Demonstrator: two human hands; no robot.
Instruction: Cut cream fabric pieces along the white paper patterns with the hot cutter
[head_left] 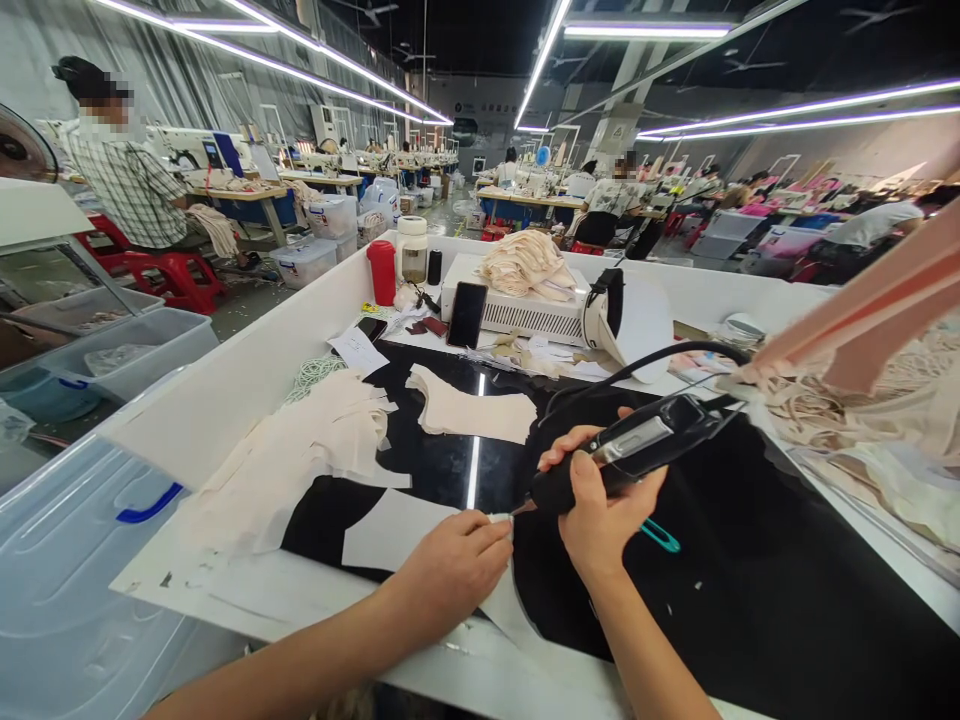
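Note:
My right hand [611, 500] is wrapped around a black corded hand tool [637, 440] with a silver plate on its side. Its thin metal tip points down-left and ends right by the fingertips of my left hand [457, 560]. Those fingers are closed together at the end of a flat white piece [397, 530], fabric or paper, lying on the glossy black work surface [750, 560]. Exactly what the tip touches is too small to make out. Beyond my hands lies a cream fabric piece [472, 408]. To the left, a layered pile of cream pieces [292, 460] spreads out.
A turquoise loop-ended object [660, 535] lies beside my right wrist. At the back stand a phone [467, 315], a vented white box [525, 318] and a red cup [382, 272]. Peach fabric [862, 300] hangs at right. The tool's cable [652, 355] arches behind. Co-workers sit farther off.

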